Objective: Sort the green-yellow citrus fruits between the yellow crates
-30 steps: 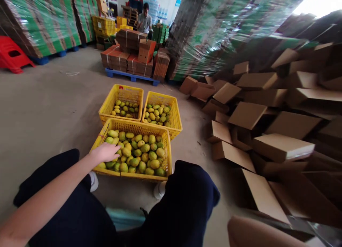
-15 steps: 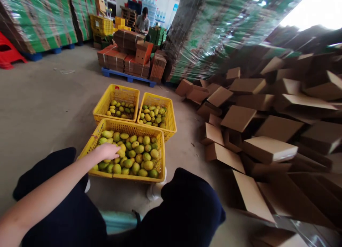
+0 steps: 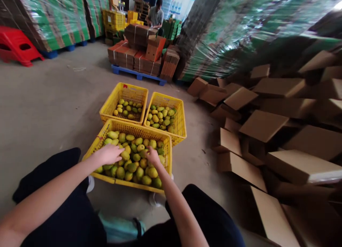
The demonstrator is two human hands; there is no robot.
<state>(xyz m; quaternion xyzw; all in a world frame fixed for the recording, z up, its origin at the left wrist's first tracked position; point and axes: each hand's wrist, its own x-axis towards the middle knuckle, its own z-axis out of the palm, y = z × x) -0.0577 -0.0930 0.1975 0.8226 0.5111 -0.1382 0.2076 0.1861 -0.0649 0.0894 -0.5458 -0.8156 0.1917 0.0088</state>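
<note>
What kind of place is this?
Likely a fruit packing warehouse: yellow crates of green-yellow fruit, bundled flat cardboard on a blue pallet, and tall plastic-wrapped stacks.

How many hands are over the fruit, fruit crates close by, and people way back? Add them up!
Hands: 2, left hand and right hand
Crates: 3, front crate, back left crate, back right crate
People: 1, the back person
Total: 6

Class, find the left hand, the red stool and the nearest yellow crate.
Left hand [image 3: 109, 154], head view: its back.
Red stool [image 3: 15, 45], head view: side panel.
Nearest yellow crate [image 3: 130, 185], head view: front rim.
</note>
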